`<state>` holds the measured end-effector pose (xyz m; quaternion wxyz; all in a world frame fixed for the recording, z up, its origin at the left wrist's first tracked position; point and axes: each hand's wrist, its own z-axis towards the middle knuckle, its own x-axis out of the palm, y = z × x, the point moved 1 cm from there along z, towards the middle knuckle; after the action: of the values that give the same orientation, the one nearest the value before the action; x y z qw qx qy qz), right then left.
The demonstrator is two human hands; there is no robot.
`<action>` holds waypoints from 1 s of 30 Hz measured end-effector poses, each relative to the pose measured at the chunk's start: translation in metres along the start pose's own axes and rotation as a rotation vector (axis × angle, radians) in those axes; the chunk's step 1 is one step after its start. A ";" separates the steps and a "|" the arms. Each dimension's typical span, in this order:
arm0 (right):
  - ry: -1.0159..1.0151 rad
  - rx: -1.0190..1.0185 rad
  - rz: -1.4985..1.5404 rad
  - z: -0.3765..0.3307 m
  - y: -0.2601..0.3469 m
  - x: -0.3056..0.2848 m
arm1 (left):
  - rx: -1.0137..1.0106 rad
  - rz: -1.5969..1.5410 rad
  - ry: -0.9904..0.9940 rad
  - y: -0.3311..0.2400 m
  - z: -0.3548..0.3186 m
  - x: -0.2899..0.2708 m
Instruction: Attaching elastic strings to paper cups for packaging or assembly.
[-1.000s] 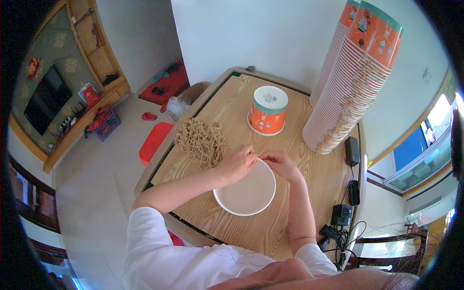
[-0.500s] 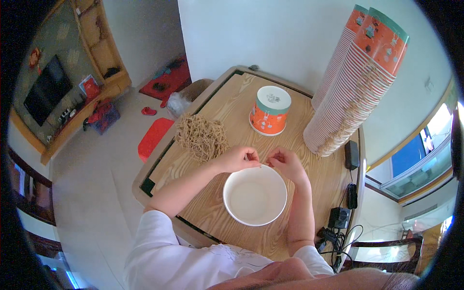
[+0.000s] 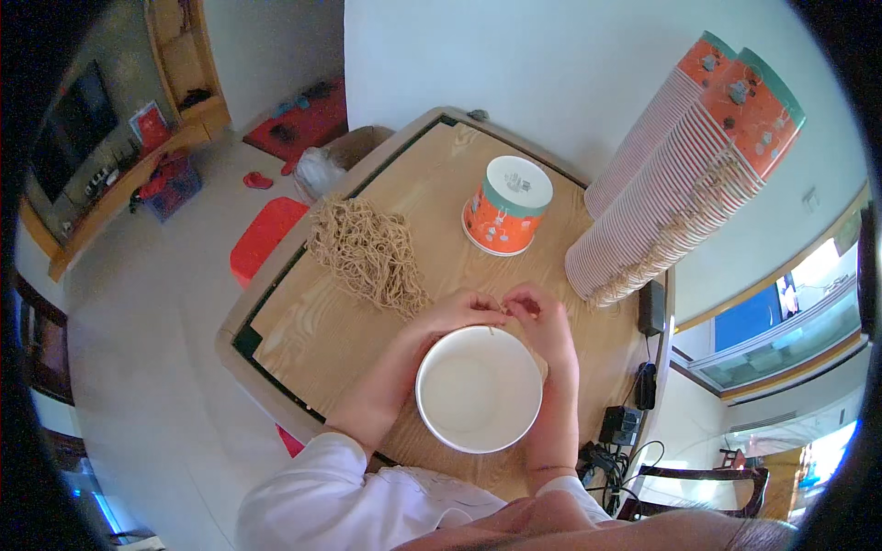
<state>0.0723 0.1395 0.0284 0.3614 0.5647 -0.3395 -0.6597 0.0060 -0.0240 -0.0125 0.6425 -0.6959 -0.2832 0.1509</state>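
Wooden table (image 3: 322,331) fills frame centre. Two leaning stacks of paper cups (image 3: 680,174) upper right. Pile of brown noodles (image 3: 367,253) centre left. Lidded orange cup (image 3: 505,207) upper centre. Empty white bowl (image 3: 478,387) lower centre, between forearms. Left hand (image 3: 455,312) and right hand (image 3: 542,321) meet at bowl's far rim, fingers pinched nearly closed on something too small to identify.

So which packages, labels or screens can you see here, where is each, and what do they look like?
Capped paper tub: table centre, round, orange with teal band, white lid.
Stacked cups: two leaning stacks, table's right, orange, white and teal.
Dark screen: far left wall, flat, black.
Red package: beside the screen.
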 end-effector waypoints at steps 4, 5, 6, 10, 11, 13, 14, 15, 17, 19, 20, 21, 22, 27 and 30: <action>-0.130 -0.004 -0.027 0.000 0.002 -0.011 | -0.036 -0.033 -0.002 0.000 0.000 -0.003; -0.072 -0.122 -0.068 -0.001 0.005 -0.011 | -0.035 -0.041 -0.003 0.002 0.001 -0.005; -0.013 -0.238 -0.106 -0.002 0.007 -0.011 | -0.007 -0.015 0.008 0.004 0.001 -0.004; 0.041 -0.257 -0.084 0.000 0.011 -0.003 | 0.034 0.099 0.019 -0.001 -0.001 -0.005; 0.038 -0.195 -0.071 0.000 0.008 -0.003 | 0.035 0.096 0.019 -0.001 0.000 -0.007; 0.038 -0.135 -0.062 -0.001 0.005 -0.005 | 0.073 0.203 0.020 -0.002 0.003 -0.009; 0.024 -0.105 -0.056 -0.001 0.004 -0.006 | 0.075 0.201 0.019 -0.003 0.004 -0.010; 0.009 -0.076 -0.049 -0.001 0.003 -0.007 | 0.080 0.226 0.043 -0.005 0.005 -0.011; 0.020 -0.044 -0.052 -0.002 -0.002 -0.010 | 0.086 0.250 0.068 -0.002 0.007 -0.012; 0.035 -0.017 -0.049 0.000 -0.003 -0.009 | 0.059 -0.042 -0.020 0.013 0.010 -0.016; 0.020 -0.020 -0.034 0.000 -0.002 -0.008 | 0.060 -0.042 -0.023 0.020 0.010 -0.026; 0.003 -0.020 -0.019 0.000 -0.002 -0.007 | 0.084 -0.094 0.084 0.025 0.009 -0.040; 0.000 -0.020 -0.021 0.001 -0.006 -0.008 | 0.109 -0.146 0.193 0.023 0.008 -0.047; -0.010 0.078 -0.197 0.003 -0.010 -0.004 | 0.408 0.306 0.275 -0.009 0.001 -0.042; 0.044 0.088 -0.195 0.004 -0.011 0.000 | 0.412 0.456 0.312 -0.007 0.009 -0.035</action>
<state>0.0674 0.1455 0.0197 0.2774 0.6248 -0.3037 -0.6637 -0.0287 -0.0374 -0.0124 0.7549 -0.6114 0.0177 0.2365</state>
